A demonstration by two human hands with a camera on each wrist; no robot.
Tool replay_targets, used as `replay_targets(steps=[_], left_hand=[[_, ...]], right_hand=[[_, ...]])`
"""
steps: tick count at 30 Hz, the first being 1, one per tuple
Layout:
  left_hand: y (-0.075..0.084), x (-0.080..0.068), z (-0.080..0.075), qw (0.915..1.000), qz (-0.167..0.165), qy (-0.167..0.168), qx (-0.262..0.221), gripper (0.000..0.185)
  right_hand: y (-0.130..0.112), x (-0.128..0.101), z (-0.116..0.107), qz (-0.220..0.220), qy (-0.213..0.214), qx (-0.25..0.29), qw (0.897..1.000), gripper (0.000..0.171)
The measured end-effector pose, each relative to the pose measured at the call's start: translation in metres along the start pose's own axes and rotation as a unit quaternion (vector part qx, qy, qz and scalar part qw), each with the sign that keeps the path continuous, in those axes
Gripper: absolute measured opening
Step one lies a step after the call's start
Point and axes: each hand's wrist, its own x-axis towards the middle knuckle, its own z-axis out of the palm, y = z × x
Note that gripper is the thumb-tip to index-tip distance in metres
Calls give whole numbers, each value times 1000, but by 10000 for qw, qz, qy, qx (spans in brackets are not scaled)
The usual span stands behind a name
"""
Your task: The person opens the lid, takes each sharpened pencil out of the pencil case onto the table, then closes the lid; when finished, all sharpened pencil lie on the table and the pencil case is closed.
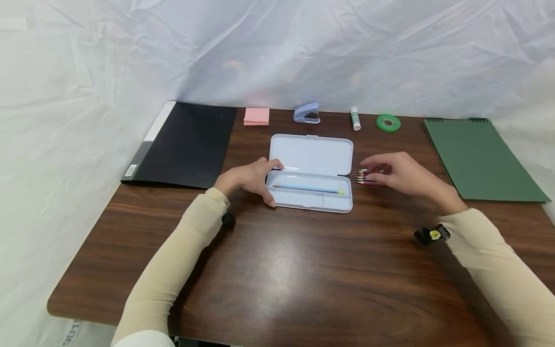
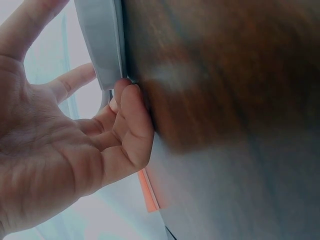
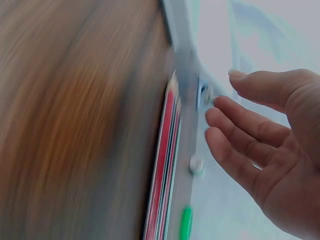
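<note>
Head view: open pencil case (image 1: 310,173) mid-table, 1 blue pencil (image 1: 309,189) inside. Left hand (image 1: 248,179) touches its left end, fingers loosely spread. Right hand (image 1: 405,174) hovers over coloured pencils (image 1: 368,177) just right of the case. Left wrist: fingers (image 2: 131,125) relaxed against case edge. Right wrist: fingers (image 3: 245,125) apart, holding nothing.

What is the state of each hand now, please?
Left hand: open, fingers steadying the left end of the pencil case, not gripping it.
Right hand: open, holding nothing, over the pencils beside the case.
</note>
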Motion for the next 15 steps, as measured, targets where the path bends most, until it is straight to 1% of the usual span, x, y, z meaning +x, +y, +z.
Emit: replay_targets(steps=[4, 7, 11, 15], left_hand=[[0, 0, 1, 10000, 2, 20, 25, 97], [0, 0, 1, 10000, 16, 27, 38, 97], [0, 0, 1, 10000, 39, 33, 35, 97], [2, 0, 1, 10000, -9, 35, 57, 96]], right_hand=[[-21, 18, 13, -487, -354, 353, 9976, 32], [-35, 30, 26, -839, -657, 457, 9933, 31], [-51, 44, 38, -968, -939, 226, 9906, 33], [-60, 53, 45, -1017, -1110, 42, 9886, 36]])
